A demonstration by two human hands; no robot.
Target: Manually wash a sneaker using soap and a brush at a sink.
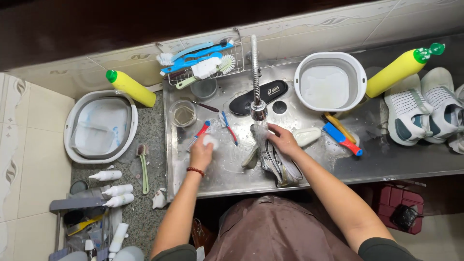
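My right hand (282,141) grips a grey and white shoe (279,166) lying in the steel sink (232,174), its toe under running water from the faucet (256,77). My left hand (202,152) is closed around a small white foamy lump (210,141), soap or a sponge, to the left of the shoe. A red-handled brush (199,134) and a blue toothbrush-like brush (227,126) lie just beyond my left hand. A beaded bracelet (195,170) circles my left wrist.
A black insole (258,96), a white insole (306,137), two glass cups and a wire rack of brushes (203,63) sit in the sink. White basins (330,81) (100,125), yellow bottles (129,88) (398,70), white sneakers (425,106) and squeeze bottles (113,191) surround it.
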